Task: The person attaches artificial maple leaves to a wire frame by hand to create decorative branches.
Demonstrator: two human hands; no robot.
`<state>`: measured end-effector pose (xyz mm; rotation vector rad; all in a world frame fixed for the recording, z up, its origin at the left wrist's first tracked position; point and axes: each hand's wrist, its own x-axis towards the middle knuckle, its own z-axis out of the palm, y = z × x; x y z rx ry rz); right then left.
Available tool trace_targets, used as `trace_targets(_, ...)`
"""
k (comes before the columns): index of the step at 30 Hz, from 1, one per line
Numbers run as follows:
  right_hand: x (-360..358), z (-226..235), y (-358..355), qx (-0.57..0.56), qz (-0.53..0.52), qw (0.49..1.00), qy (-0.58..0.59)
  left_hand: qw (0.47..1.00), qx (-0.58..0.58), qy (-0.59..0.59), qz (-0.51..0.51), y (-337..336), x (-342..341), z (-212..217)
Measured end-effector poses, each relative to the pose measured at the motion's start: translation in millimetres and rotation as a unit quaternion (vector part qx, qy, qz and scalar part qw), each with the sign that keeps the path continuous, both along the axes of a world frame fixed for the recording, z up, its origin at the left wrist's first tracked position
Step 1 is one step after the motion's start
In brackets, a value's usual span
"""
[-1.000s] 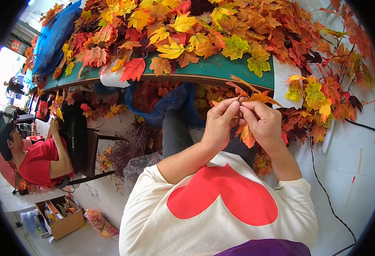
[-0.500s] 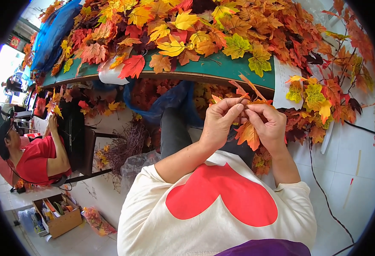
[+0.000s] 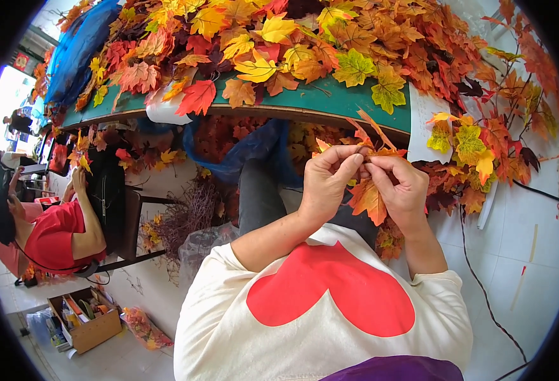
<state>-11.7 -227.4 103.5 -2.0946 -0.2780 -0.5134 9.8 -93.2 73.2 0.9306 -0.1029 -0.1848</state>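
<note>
Both hands (image 3: 362,184) pinching an orange leaf sprig (image 3: 368,197), cardboard box (image 3: 86,320) on floor lower left

Leaf sprig (image 3: 368,193): matt fabric, orange. Table top (image 3: 330,101): smooth green surface. Box (image 3: 92,327): brown cardboard.

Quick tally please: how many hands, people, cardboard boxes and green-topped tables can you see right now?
Hands at the orange leaf sprig: 2, left hand and right hand
Co-worker in red: 1
Cardboard box: 1
Green-topped table: 1
Total: 5
</note>
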Motion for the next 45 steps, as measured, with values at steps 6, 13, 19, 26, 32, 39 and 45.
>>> trace_targets(6,-1,5,2,-0.005,0.000,1.000,0.005,1.000,0.002,-0.001,-0.003,0,-1,-2)
trace_targets(13,-1,7,2,-0.058,-0.003,0.998,-0.019,0.989,0.112,-0.090,0.022,0,-1,-7)
trace_targets(19,-1,3,2,0.004,0.011,1.000,0.012,0.990,0.094,-0.101,-0.013,5,2,1)
trace_targets(26,-1,0,1,0.027,0.014,0.999,0.016,0.987,0.115,-0.109,-0.022,6,1,-2)
trace_targets(32,5,-5,-4,0.032,0.027,0.998,0.054,0.960,0.226,-0.164,-0.029,13,1,-5)
trace_targets(39,10,-3,6,0.056,0.034,0.996,0.053,0.902,0.349,-0.250,0.046,16,0,-2)
trace_targets(45,20,-12,6,0.067,0.036,0.994,0.081,0.960,0.256,-0.110,-0.015,18,6,-8)
